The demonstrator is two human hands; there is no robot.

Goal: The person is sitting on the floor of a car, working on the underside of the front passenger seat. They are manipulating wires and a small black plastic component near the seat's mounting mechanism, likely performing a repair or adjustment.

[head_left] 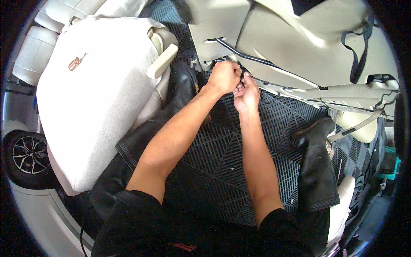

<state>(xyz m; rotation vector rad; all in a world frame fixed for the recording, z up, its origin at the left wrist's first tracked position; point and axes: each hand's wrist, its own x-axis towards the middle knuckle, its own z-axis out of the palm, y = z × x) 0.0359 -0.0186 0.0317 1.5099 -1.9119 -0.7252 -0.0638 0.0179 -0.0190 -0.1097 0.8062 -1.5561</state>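
Note:
My left hand (pixel 224 78) is closed at the lower edge of a beige trim panel (pixel 274 38), knuckles up. Just to its right, my right hand (pixel 247 97) is turned palm up, its fingers curled in toward the left one. Something dark and small lies between the fingertips; the hands hide most of it. Black wiring (pixel 267 82) runs along the panel's lower edge up to both hands. Above it, a black cable (pixel 248 56) comes out of a slot in the panel and slants down to the right.
A seat under a white cover (pixel 98 98) fills the left, with a screwdriver (pixel 75 64) on it and a beige lever (pixel 162 62) at its side. Ribbed black matting (pixel 218 158) lies below. A black strap (pixel 357 55) hangs at right. A wheel (pixel 30 153) shows far left.

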